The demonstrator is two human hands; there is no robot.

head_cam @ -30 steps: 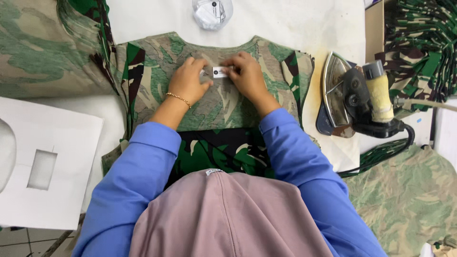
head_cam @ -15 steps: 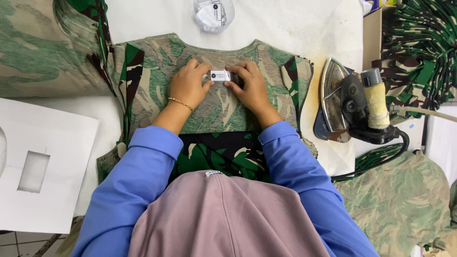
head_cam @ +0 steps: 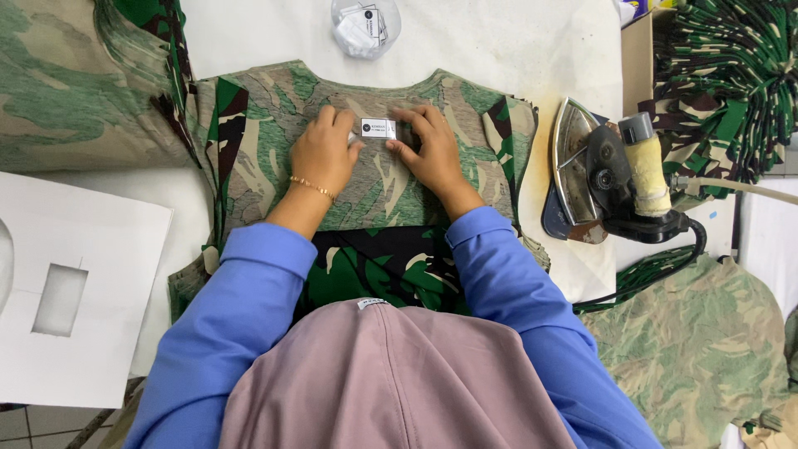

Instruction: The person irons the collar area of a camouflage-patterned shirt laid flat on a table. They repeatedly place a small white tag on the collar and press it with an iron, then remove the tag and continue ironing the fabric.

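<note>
- Fingertips of the left hand (head_cam: pixel 322 152) and right hand (head_cam: pixel 430 150) pinch the two ends of a small white rectangular label (head_cam: pixel 378 128), holding it flat.
- Under the grip lies a green camouflage knit shirt (head_cam: pixel 266 141), label just below its neckline: the placing step, I judge.
- Next move likely calls for squaring it to the collar.
- Right of the grip, a metal-soled iron (head_cam: pixel 607 179) rests apart; beyond, a clear round tub of labels (head_cam: pixel 364 25).

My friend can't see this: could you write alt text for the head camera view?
Left hand and right hand press a small white label onto a camouflage shirt; a metal iron rests at right.
</note>
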